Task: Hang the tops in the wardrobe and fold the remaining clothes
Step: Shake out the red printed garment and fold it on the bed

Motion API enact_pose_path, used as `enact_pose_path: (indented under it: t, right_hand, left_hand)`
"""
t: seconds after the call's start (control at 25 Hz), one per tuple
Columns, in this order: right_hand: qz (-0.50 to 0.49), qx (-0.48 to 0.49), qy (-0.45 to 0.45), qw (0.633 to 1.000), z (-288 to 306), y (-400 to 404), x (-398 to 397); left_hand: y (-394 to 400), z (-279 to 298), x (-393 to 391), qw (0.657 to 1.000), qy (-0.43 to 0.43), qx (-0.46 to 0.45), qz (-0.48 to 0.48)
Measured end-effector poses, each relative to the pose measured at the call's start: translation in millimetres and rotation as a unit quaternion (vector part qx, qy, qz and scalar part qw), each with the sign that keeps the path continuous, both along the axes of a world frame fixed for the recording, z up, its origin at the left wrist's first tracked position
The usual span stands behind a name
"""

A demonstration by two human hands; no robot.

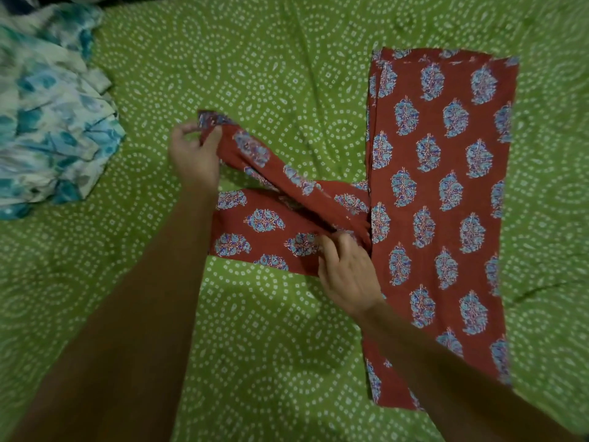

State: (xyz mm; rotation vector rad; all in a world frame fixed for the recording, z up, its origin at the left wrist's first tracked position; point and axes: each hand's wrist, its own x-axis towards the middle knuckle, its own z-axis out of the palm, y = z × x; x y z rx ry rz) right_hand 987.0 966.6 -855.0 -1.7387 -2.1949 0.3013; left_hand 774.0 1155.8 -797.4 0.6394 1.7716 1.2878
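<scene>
While the red block-printed garment [443, 199] lies folded lengthwise on the green dotted bedsheet [255, 330], its sleeve [271, 167] lifts leftward, the cuff pinched by the left hand [194, 157]; the right hand [347, 272] pinches the sleeve's base

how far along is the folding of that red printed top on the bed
Partly done. The red printed garment already lies flat in a long narrow panel on the green bedsheet. In hand: the left hand pinches the cuff of one sleeve, lifted off the sheet, while the right hand grips the cloth where the sleeves meet the panel. Left: both sleeves still stick out sideways, and the blue and white clothes lie crumpled, unfolded.
</scene>
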Motion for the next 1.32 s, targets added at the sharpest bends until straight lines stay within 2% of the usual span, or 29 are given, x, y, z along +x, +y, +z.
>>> enact_pose_path:
  t: [0.08,0.28,0.4,0.52,0.6,0.68,0.76,0.8,0.84,0.88,0.92,0.96,1.0,1.04,1.08,1.12,1.16,1.2,1.24,1.32]
  right_hand:
    - [-0.015,-0.003,-0.008,1.0,-0.5,-2.0,3.5]
    - [-0.037,-0.023,-0.07,0.997,-1.3,4.8,9.8]
    - [-0.105,-0.071,-0.091,0.988,0.0,14.5,7.8]
    - [-0.159,-0.168,-0.077,0.97,6.1,29.5,5.7]
    - [-0.148,-0.21,-0.052,0.965,8.1,35.2,5.3]
    - [-0.121,-0.208,-0.026,0.97,9.6,36.1,4.8]
    - [-0.089,-0.193,-0.005,0.977,8.9,34.4,5.1]
    - [-0.069,-0.186,0.001,0.98,7.2,32.7,5.3]
    - [-0.047,-0.185,0.001,0.982,5.2,30.5,5.5]
    - [-0.025,-0.188,-0.003,0.982,3.2,28.1,5.3]
    - [-0.004,-0.191,-0.012,0.982,1.5,25.9,5.0]
    - [0.013,-0.192,-0.022,0.981,0.5,24.5,4.4]
    - [0.023,-0.189,-0.034,0.981,0.3,23.7,3.5]
    - [0.026,-0.174,-0.049,0.983,0.4,23.5,2.4]
    - [0.022,-0.15,-0.069,0.986,0.1,24.0,1.3]
    - [0.016,-0.124,-0.093,0.988,0.6,24.6,0.5]
    - [0.008,-0.106,-0.111,0.988,0.4,24.7,0.7]
    - [0.004,-0.094,-0.122,0.988,-0.2,25.2,2.1]
    - [0.004,-0.093,-0.127,0.988,-0.8,25.9,4.6]
    - [0.001,-0.11,-0.122,0.986,-3.3,28.0,12.4]
  left_hand:
    - [-43.1,1.6,-22.5,0.999,0.037,-0.002,-0.03]
    - [-109.9,-19.6,-52.0,0.965,0.109,-0.19,-0.142]
    - [-103.3,-23.7,-52.6,0.967,0.08,-0.204,-0.129]
    - [-82.8,-23.0,-48.8,0.959,0.096,-0.213,-0.16]
    - [-71.1,-22.4,-47.5,0.939,0.127,-0.225,-0.228]
    - [-62.2,-18.9,-48.8,0.932,0.125,-0.197,-0.279]
    - [-60.6,-19.1,-54.4,0.942,0.136,-0.153,-0.266]
    - [-62.7,-19.5,-57.1,0.937,0.188,-0.165,-0.243]
    - [-65.6,-20.0,-57.9,0.907,0.296,-0.2,-0.225]
    - [-71.1,-19.2,-56.2,0.848,0.419,-0.244,-0.213]
    - [-75.7,-16.8,-49.7,0.793,0.508,-0.251,-0.223]
    - [-77.5,-14.8,-39.7,0.754,0.569,-0.185,-0.27]
    - [-77.7,-13.8,-26.8,0.711,0.598,-0.084,-0.361]
    - [-78.0,-11.9,-10.1,0.638,0.608,0.01,-0.472]
    - [-78.7,-13.6,3.6,0.55,0.609,0.067,-0.568]
    - [-79.8,-15.3,14.5,0.467,0.61,0.079,-0.635]
    - [-80.0,-16.3,22.3,0.407,0.619,0.061,-0.669]
    - [-77.3,-16.7,24.8,0.377,0.635,0.039,-0.673]
    - [-72.6,-16.7,22.7,0.367,0.651,0.024,-0.664]
    - [-66.2,-11.7,9.2,0.374,0.68,0.055,-0.629]
